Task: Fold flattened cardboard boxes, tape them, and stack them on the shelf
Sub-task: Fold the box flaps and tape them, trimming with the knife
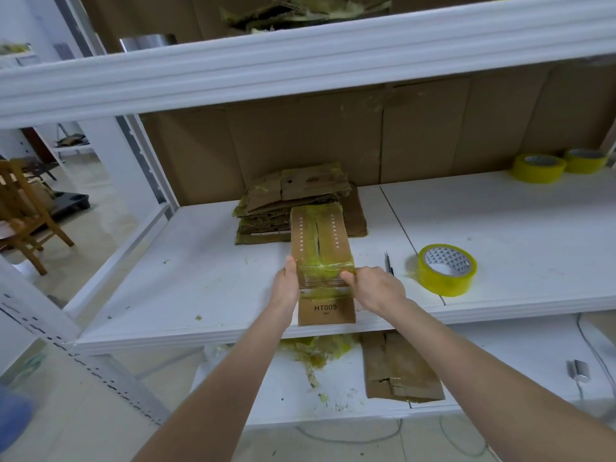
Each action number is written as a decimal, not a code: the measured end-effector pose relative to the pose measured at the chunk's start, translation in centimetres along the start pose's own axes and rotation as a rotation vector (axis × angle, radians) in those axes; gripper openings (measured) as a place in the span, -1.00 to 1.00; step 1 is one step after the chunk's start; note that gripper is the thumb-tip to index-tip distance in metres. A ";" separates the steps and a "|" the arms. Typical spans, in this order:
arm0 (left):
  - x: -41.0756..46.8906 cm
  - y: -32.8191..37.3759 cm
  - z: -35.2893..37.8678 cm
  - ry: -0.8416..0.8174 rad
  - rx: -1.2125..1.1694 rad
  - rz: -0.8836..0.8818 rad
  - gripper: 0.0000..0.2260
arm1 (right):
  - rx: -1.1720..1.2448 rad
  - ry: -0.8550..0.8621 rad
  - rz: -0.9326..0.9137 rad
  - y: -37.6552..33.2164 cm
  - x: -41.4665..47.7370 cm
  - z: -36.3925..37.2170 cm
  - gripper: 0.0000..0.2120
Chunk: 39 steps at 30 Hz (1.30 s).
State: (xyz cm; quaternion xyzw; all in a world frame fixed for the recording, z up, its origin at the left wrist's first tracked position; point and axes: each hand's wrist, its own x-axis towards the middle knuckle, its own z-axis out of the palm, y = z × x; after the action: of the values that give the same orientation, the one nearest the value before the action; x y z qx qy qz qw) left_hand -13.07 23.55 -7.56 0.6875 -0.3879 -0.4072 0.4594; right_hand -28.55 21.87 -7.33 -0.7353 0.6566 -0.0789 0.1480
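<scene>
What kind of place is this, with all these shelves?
Probably a small packing or storage room: white metal shelving, a pile of flattened cardboard boxes, and a yellow tape roll near the taped box that the left hand and right hand grip.

Box (320,248) on shelf (200,288), before flat cardboard stack (293,198); tape roll (446,270) right of box; small tool (388,263) between.

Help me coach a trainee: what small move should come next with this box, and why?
Probably smooth the tape ends down the sides. The left hand and right hand grip the HT009 box at the tape band across its seamed top, which looks wrinkled, and the tape roll lies apart on the shelf.
</scene>
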 end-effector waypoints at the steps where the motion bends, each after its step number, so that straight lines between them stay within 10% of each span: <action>1: -0.1 0.2 0.2 0.051 0.037 0.060 -0.56 | -0.024 0.044 -0.002 0.0 -0.1 -0.1 -0.48; 13: 0.1 3.2 0.0 0.159 1.021 0.318 -0.42 | -0.055 -0.027 -0.113 -1.2 -1.1 -0.8 -0.55; 18: 1.0 5.3 -2.6 -0.013 1.305 0.108 -0.04 | 0.078 -0.108 -0.399 -2.7 -2.5 2.2 -0.74; 24: 2.0 5.0 -7.5 -0.314 1.426 0.309 -0.09 | 0.476 0.382 -0.179 -0.6 -0.6 -1.4 -0.84; 27: 1.5 5.0 -9.3 -0.503 1.446 0.399 -0.11 | 0.597 0.299 -0.130 -0.5 0.8 -2.4 -0.61; 31: 0.8 4.0 -11.1 -0.459 1.432 0.500 -0.22 | 0.810 0.002 -0.133 -1.9 1.9 -2.1 -0.27; 35: -1.5 0.4 -11.4 0.204 1.085 0.728 -0.49 | 0.907 -0.200 -0.132 -3.3 2.9 -1.6 -0.12; 39: -4.5 -3.4 -8.8 0.385 0.231 0.228 -0.60 | 0.738 -0.197 -0.136 -4.3 3.6 -1.0 -0.10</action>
State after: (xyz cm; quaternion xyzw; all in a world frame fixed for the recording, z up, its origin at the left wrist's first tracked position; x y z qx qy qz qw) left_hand -6.11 31.34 -7.69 0.7522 -0.4125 -0.1673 0.4859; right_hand -24.40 18.55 -5.28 -0.6785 0.5166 -0.2483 0.4595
